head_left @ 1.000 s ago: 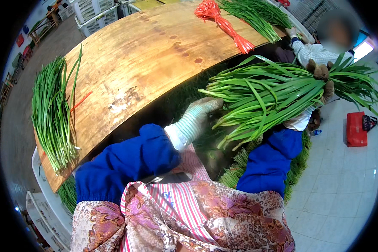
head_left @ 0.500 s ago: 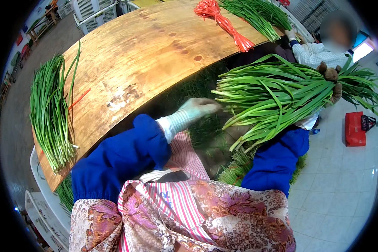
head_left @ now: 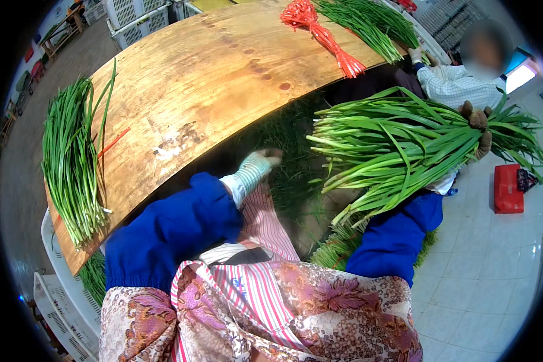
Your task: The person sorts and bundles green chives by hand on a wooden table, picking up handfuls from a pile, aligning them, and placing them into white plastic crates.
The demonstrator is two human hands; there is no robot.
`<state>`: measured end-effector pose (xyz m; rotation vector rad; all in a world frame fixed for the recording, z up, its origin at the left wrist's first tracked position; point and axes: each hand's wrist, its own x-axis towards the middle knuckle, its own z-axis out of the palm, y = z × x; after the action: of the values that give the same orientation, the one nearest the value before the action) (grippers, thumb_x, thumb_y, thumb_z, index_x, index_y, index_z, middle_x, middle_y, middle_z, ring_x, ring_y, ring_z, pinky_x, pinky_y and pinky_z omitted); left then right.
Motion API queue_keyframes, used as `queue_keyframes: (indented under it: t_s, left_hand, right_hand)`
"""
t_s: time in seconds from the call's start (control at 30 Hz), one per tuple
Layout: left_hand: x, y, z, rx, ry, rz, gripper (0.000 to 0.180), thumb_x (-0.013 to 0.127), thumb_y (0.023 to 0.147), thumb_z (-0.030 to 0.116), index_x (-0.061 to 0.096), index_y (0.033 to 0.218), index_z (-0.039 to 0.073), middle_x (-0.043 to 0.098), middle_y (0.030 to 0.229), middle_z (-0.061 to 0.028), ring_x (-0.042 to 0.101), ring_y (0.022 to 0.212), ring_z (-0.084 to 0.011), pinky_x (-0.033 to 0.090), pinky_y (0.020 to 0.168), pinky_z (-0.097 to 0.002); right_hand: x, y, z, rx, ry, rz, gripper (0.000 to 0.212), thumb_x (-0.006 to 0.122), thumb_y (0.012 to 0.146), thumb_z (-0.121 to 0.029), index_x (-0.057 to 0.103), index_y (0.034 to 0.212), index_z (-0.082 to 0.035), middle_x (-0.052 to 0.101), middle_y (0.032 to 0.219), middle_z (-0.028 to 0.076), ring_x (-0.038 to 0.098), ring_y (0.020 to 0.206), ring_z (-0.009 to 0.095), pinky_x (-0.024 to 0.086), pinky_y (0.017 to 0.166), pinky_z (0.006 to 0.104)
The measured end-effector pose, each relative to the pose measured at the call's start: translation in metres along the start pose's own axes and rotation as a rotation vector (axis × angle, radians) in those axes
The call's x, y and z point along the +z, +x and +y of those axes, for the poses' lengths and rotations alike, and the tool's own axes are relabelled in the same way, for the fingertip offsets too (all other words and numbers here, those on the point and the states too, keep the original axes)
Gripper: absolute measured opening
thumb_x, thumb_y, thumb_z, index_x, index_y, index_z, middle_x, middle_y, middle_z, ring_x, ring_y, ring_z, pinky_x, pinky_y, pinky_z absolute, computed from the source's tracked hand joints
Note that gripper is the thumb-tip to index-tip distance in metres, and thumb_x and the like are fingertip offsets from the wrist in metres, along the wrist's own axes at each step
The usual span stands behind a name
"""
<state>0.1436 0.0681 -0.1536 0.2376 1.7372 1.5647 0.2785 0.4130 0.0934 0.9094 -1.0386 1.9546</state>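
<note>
My right hand (head_left: 478, 130), in a brown glove, is closed around a large bunch of green garlic chives (head_left: 392, 139). The pale cut ends point left, and the leaf tips stick out to the right past my fist. Left of those stem ends, my left hand (head_left: 262, 164) in a pale glove hangs in the air beside the table edge, apart from the bunch. Its fingers look curled together and slightly smeared; what they hold, if anything, is too small to make out.
On the curved wooden table (head_left: 181, 78) lie another chive bunch (head_left: 72, 157), red ties (head_left: 320, 36) and more chives (head_left: 368, 27) at the far right. A co-worker (head_left: 458, 78) is there. Loose greens (head_left: 295, 139) lie below the table edge. A red bag (head_left: 508, 188) stands on the tiled floor.
My left hand has pulled away from the stem ends, back to the left. The bunch in my right hand has dipped slightly.
</note>
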Motion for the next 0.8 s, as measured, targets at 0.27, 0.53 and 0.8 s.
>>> queue_keyframes:
  t_s: [0.27, 0.53, 0.8]
  left_hand:
    - [0.016, -0.021, 0.091, 0.798, 0.196, 0.082, 0.058, 0.063, 0.082, 0.014, 0.037, 0.132, 0.000, 0.043, 0.133, -0.0120, 0.044, 0.117, -0.0171, 0.037, 0.096, -0.0278]
    - [0.026, -0.025, 0.104, 0.465, -0.168, -0.054, 0.023, 0.061, 0.083, 0.013, 0.064, 0.100, -0.001, 0.065, 0.085, -0.0036, 0.057, 0.079, -0.0098, 0.046, 0.075, -0.0240]
    - [-0.019, 0.013, 0.031, -0.061, 0.752, -0.026, 0.070, 0.065, 0.071, 0.050, 0.053, 0.119, 0.000, 0.056, 0.113, -0.0246, 0.056, 0.105, -0.0304, 0.043, 0.090, -0.0382]
  right_hand:
    - [0.033, -0.003, 0.035, 0.120, 0.311, -0.160, 0.050, 0.052, 0.086, -0.014, 0.035, 0.127, 0.007, 0.040, 0.080, 0.001, 0.044, 0.079, 0.015, 0.026, 0.108, 0.0447]
    - [0.044, -0.009, 0.019, 0.132, 0.212, -0.153, 0.048, 0.054, 0.084, -0.012, 0.037, 0.126, 0.006, 0.039, 0.079, 0.000, 0.041, 0.076, 0.013, 0.030, 0.105, 0.0407]
    - [0.038, -0.004, -0.003, -0.034, -0.133, 0.110, 0.046, 0.055, 0.084, -0.018, 0.042, 0.121, 0.005, 0.051, 0.086, 0.006, 0.051, 0.085, 0.017, 0.034, 0.103, 0.0435]
